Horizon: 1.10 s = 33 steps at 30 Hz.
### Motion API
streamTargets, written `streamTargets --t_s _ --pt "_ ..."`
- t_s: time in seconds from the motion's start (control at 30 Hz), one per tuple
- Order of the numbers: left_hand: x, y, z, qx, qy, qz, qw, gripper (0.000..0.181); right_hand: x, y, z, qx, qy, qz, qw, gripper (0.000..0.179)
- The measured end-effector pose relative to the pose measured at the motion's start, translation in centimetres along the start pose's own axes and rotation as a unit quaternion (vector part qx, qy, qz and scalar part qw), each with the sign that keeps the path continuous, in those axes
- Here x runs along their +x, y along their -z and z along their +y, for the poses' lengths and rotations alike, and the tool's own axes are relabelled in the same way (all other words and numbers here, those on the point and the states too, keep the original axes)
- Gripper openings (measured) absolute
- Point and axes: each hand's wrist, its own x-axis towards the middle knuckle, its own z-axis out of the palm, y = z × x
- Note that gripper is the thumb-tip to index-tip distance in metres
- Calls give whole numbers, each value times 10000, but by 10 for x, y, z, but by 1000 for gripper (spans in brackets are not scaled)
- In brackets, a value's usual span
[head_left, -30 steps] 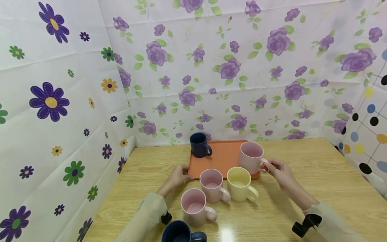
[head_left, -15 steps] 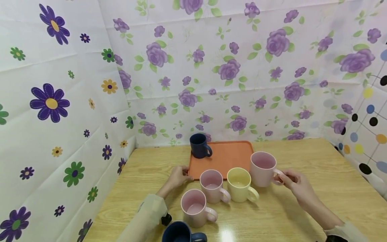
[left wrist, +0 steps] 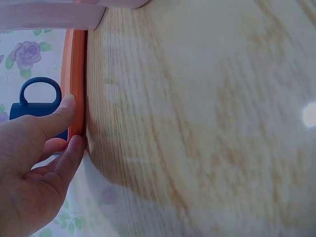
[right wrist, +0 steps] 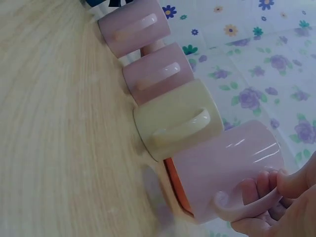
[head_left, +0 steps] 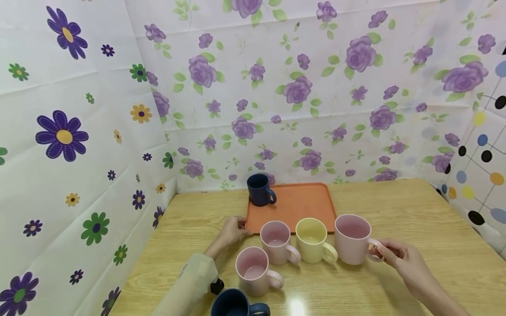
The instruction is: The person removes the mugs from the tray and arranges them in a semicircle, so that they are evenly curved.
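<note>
My right hand (head_left: 405, 263) grips the handle of a pink mug (head_left: 349, 245), upright at the right end of the mugs. In the right wrist view, the fingers curl through this mug's handle (right wrist: 247, 210), and a shadow lies on the wood a little apart from its base. At the near left corner of the orange tray (head_left: 304, 206), my left hand (head_left: 232, 231) pinches the rim, thumb on top and fingers against the side, as the left wrist view shows. A navy mug (head_left: 258, 193) stands on the tray's far left corner.
In front of the tray stand a yellow mug (head_left: 311, 245) and a second pink mug (head_left: 275, 248). Nearer are another pink mug (head_left: 253, 278) and a navy mug (head_left: 233, 305), cut by the frame's bottom. Flowered cloth (head_left: 276, 87) walls off the wooden table (head_left: 395, 206).
My right hand has carried the pink mug from over the tray's right side toward me and rightward, beside the yellow mug. The left hand has stayed at the tray's corner.
</note>
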Motion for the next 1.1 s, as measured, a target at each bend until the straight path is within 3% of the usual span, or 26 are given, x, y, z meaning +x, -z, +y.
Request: streamTargets --t_s 0.13,0.3,0.47,0.53,0.67,0.87,1.1 --pt "0 -1 0 -9 47 -1 10000 48 -6 -2 5 -75 -67 94 9999 42" --pt "1 -1 0 -36 113 58 9999 48 -12 -8 14 -222 164 384 9989 35" --pt "1 -1 -2 -4 78 34 10000 47 -19 -14 22 -100 -219 346 9991 35" --pt "0 -2 -2 33 7 4 10000 47 -21 -15 22 -16 -566 229 9981 39" --pt "1 -2 -2 23 -1 -58 10000 48 -25 -13 24 89 -871 -157 9960 41" --pt "2 -3 -1 8 -13 -45 10000 46 -24 -5 25 178 -498 -1076 9928 39" --pt "2 -3 -2 -42 63 78 9999 45 -19 -5 24 261 -371 -1336 9900 41"
